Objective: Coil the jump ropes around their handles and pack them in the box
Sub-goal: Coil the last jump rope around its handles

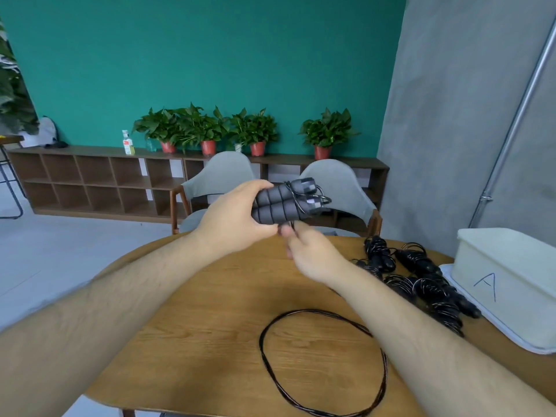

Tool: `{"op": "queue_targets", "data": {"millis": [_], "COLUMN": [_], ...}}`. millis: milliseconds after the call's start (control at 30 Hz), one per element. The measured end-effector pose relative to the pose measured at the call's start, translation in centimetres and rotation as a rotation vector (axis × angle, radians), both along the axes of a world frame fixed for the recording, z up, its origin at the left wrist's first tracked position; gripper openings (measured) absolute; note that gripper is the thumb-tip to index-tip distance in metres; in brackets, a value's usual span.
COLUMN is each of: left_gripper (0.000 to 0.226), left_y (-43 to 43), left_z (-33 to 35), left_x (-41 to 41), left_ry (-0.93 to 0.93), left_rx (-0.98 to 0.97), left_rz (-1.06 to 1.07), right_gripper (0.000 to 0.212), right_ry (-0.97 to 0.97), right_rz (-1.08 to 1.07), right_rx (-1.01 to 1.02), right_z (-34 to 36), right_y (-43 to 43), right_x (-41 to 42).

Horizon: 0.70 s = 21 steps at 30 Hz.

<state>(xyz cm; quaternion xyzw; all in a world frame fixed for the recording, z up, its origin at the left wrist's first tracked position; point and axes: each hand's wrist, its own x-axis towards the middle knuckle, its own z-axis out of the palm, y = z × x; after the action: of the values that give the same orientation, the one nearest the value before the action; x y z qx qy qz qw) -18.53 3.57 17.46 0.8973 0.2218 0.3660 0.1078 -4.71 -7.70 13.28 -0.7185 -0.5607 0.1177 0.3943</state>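
Both arms reach out over the table [186,311], with the hands raised above its far edge. The left hand [237,215] is turned palm inward. Its fingers are curled over the top and its thumb is underneath, gripping two grey foam handles [279,203] tightly side by side. The handles point to the right and a little up, and a few turns of black cord cross them near their free ends.

The right hand [313,254] sits just below and nearer, with the wrist bent upward. Its fingertips are bunched together just under the handles, pinching the rope [313,311] where it comes down. The two hands nearly touch there.

The rest of the rope lies slack on the wood as one wide loop. It passes under the right forearm and runs close to the table's near edge.

To the right of the right hand, a heap of coiled ropes [421,284] lies on the table, its outer side against a pale tray [487,326]. The white box [511,266], marked with an A, stands on that tray at the table's right edge, well apart from the held handles.

The bare wood lies on the left half of the table, under the left forearm, and inside the loop. Two grey chairs [219,176] stand pushed up to the far rim directly behind the hands. Past them, a low shelf [90,182] runs along the green wall [180,55].
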Motion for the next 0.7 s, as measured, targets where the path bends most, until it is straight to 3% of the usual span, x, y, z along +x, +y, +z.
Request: {"op": "queue_targets", "data": {"millis": [167, 300, 533, 700], "left_gripper": [0.042, 0.045, 0.040, 0.042], "left_y": [2.7, 3.5, 2.8, 1.3], "left_z": [-1.3, -2.7, -4.1, -2.9], "left_x": [0.8, 0.4, -1.1, -2.0], "left_ry": [0.250, 0.442, 0.550, 0.443], "left_rx": [0.245, 0.371, 0.422, 0.314], "left_rz": [0.281, 0.305, -0.063, -0.280], "right_gripper": [0.022, 0.022, 0.023, 0.037], "right_ry": [-0.136, -0.348, -0.681, -0.641], "right_rz": [0.103, 0.153, 0.219, 0.242], "right_rx": [-0.340, -0.211, -0.108, 0.042], "right_z": [-0.8, 1.0, 4.1, 4.3], "right_y": [0.2, -0.6, -1.1, -1.1], "right_x": [-2.2, -2.2, 0.6, 2.5]}}
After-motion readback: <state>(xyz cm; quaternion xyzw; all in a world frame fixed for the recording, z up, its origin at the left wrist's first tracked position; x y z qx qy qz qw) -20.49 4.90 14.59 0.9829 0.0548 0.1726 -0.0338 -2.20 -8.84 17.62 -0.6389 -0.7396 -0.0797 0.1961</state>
